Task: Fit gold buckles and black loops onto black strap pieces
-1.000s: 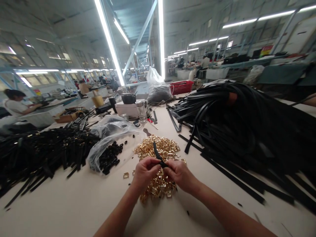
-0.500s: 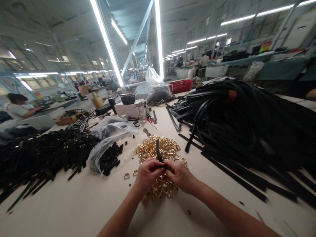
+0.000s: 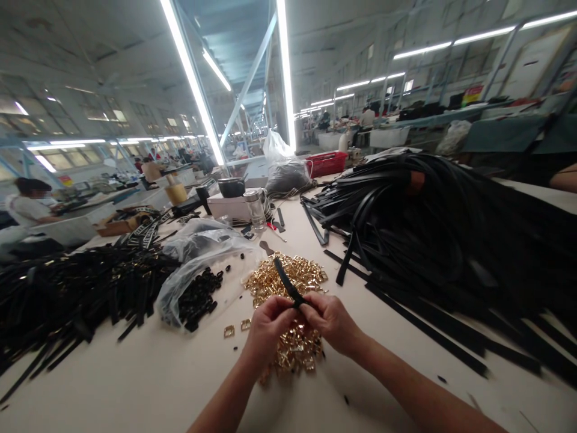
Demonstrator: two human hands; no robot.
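A short black strap point(image 3: 286, 279) is pinched between my two hands, its free end pointing up and slightly left. My left hand point(image 3: 269, 325) closes on it from the left, and my right hand point(image 3: 332, 322) grips it from the right, fingertips nearly touching. Whatever small part lies between the fingertips is hidden. Beneath and beyond the hands spreads a pile of gold metal buckles point(image 3: 300, 270). Two loose buckles point(image 3: 229, 331) lie left of my left hand. An open clear plastic bag point(image 3: 169, 300) with small black pieces point(image 3: 198, 300) rests further left.
A large heap of black straps point(image 3: 433, 240) covers the right side; finished-looking black straps point(image 3: 90, 282) lie at the left. Behind stand a glass jar point(image 3: 256, 211), a white box point(image 3: 228, 207), a red basket point(image 3: 327, 163) and a tied bag point(image 3: 286, 174). A person point(image 3: 29, 201) sits far left.
The strap's free end has tilted further left. Both hands remain pinched together on it, with my right hand's fingers slightly shifted. The whole view has moved a little.
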